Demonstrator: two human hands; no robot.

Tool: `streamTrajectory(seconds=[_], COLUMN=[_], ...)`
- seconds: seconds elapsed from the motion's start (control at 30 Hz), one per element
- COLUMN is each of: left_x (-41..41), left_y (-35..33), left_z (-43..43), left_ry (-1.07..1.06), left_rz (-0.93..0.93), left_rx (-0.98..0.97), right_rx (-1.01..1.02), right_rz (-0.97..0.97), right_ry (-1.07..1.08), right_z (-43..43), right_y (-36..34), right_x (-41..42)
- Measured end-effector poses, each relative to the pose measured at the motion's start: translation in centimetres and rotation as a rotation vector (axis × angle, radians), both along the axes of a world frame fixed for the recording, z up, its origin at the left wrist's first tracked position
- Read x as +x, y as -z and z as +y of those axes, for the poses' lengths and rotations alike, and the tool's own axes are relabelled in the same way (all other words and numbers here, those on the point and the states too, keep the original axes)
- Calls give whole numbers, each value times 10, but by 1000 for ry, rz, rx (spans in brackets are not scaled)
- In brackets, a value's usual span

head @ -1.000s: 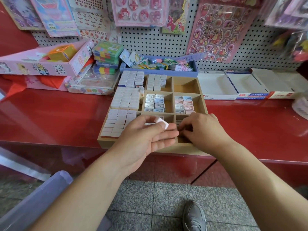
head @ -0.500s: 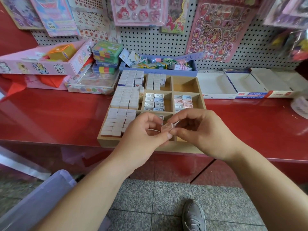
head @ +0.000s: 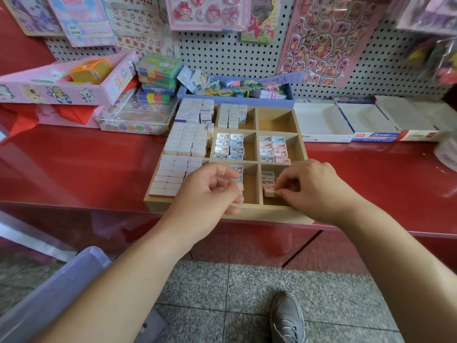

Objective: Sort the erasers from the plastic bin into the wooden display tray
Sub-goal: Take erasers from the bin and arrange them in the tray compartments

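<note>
a: head view first. where is the eraser that's being sorted?
b: low centre of the frame. the right hand (head: 314, 186) pinches a pink eraser (head: 269, 191) between thumb and forefinger. it is just inside the bottom-right compartment of the wooden tray (head: 247, 213), in front of a short row of erasers (head: 267, 176) lying there.
a: and the other hand?
b: the left hand (head: 210, 194) sits with fingers curled over the bottom-middle compartment, beside a blue eraser (head: 237, 169). i cannot tell whether it grips anything; the fingers hide the palm.
a: how should the placing go?
b: i'd judge it wants a small, level set-down. bring the pink eraser flush against the row behind it, same face up. then open the pinch and lift straight up so the piece isn't dragged. the compartment walls are close, so the knuckles should come in clear of the divider.
a: risks?
b: nudging the row out of line, or leaving the piece tilted. more pink erasers (head: 279, 149) sit in the middle-right compartment, so the colour match is worth a glance.
a: the supply?
b: the plastic bin (head: 49, 293) is at lower left of the frame, down by the floor. it is well apart from the tray on the red counter (head: 74, 164), and its contents aren't visible.
</note>
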State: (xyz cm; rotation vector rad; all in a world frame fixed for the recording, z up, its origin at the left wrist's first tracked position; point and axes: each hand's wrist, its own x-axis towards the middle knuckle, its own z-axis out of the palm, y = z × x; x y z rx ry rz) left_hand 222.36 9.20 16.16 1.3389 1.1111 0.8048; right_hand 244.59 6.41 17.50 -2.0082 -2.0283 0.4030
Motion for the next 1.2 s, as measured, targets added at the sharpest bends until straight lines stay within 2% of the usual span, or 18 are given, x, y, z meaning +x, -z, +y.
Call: streamTrajectory(seconds=[0.13, 0.27, 0.37, 0.47, 0.53, 0.63, 0.8, 0.9, 1.0, 1.2], left_x=[-3, -19, -46, -87, -123, -185, -269, -300, -326, -329], left_y=[-1, 2, 6, 17, 35, 72, 137, 179, 243, 347], left_z=[-5, -15, -28, -46, -58, -73, -93, -103, -113, -118], left_ry=[7, 78, 104, 74, 18, -33, -96, -146, -116, -89], left_rz=[-8, 99, 187, 277, 353, 516, 704, 738, 778, 647], left_rx=[7, 86, 148, 142, 103, 37, -142, -310, -471, -681], right_rx=[-72, -104, -88, 44, 107, 50, -236, -386, -350, -294], right_rz=[-35, -48, 49, 172, 267, 337, 216, 142, 83, -74], right_ry=[9, 16, 5, -58, -147, -313, -585, -616, -626, -587], right_z=[3, 7, 2, -11, -21, -36, -45, -45, -40, -31], right_y=[0, -1, -8, -18, -26, -20, 58, 120, 179, 271], right_x=[-3, -7, -4, -16, -45, -101, -193, -233, -264, -295])
